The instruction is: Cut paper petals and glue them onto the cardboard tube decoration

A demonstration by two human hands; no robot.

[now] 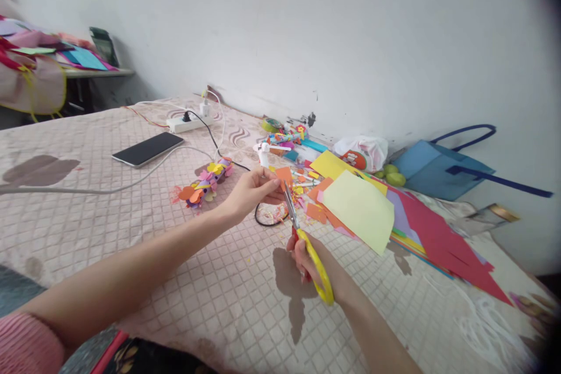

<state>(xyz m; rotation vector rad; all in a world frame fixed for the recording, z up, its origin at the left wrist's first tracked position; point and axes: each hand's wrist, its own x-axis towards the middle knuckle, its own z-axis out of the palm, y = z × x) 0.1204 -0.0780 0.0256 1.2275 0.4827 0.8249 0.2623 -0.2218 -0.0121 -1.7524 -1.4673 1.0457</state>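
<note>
My left hand (258, 190) pinches a small piece of orange paper (284, 175) by its left edge, above the quilted cloth. In my right hand (318, 260) is a pair of scissors (316, 263) with yellow and red handles, its blades pointing up and away from me. The blade tips meet the lower edge of the orange paper; whether they cut into it I cannot tell. Left of my left hand lies a decoration of colourful paper flowers (204, 183). Behind the scissors are small paper scraps (274, 213) and a white glue gun (263, 152) with a black cord.
Sheets of pale yellow (359, 207) and red paper (442, 239) are stacked to the right. A blue bag (438, 169) leans by the wall. A phone (148, 149) and a power strip (188, 123) with cables lie at the left. White string (491, 321) sits at the right front.
</note>
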